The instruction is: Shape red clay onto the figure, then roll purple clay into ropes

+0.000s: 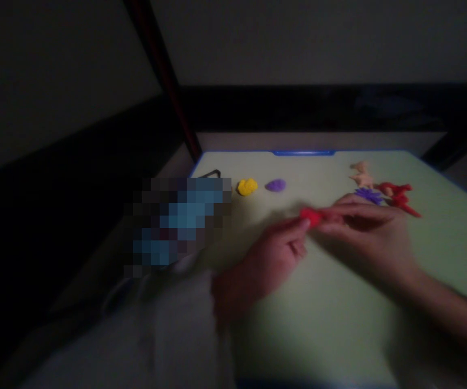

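A small red lump (309, 217), perhaps modelling clay, is pinched between my two hands above the middle of the table. My left hand (276, 254) grips it from the left between thumb and finger, the other fingers curled in. From the right, my right hand (371, 232) closes its thumb and fingertips on the same lump. Dim light and blur hide its exact shape. Beyond the hands lie a yellow clay-like lump (247, 187) and a flat purple lump (276, 185).
Behind my right hand sit peach figures (362, 175), a spiky purple piece (368, 195) and red figures (398, 194). The pale table (318, 324) has a blue rim with a blue handle (304, 153) at the far edge. A pixelated blue area (188, 216) covers the left side.
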Motion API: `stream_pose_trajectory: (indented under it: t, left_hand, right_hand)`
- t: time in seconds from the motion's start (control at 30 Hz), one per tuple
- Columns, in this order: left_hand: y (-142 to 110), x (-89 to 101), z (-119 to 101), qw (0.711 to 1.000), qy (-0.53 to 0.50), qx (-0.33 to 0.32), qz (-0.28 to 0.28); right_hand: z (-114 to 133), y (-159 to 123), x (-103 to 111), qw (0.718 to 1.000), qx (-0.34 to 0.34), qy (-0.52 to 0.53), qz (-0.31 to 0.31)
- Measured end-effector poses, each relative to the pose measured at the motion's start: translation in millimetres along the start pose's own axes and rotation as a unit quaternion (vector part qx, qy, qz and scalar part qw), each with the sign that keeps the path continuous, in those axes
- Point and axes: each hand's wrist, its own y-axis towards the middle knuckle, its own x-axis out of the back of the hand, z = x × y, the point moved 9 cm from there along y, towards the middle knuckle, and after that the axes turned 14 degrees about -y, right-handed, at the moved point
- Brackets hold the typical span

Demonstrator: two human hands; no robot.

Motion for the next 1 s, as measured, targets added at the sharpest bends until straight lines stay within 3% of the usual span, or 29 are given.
stream_pose_trajectory:
  t: [0.13,0.37,0.67,1.0]
  left_hand:
    - [-0.1,-1.4,3.8,0.998,0.033,0.002,0.056]
    - [2.5,3.2,9.9,0.996,0.054,0.023,0.064]
    - [3.9,5.5,4.6,0.999,0.012,0.026,-0.025]
    - [5.6,6.6,7.4,1.000,0.001,0.022,0.008]
  right_hand:
    - [3.0,0.5,-0.5,1.000,0.000,0.004,-0.001]
    - [7.0,-1.6,-2.8,0.999,0.032,0.003,0.026]
    - [6.5,-3.1,-9.2,0.996,0.051,0.008,0.072]
    - [5.7,0.9,-6.4,0.997,0.024,0.024,0.064]
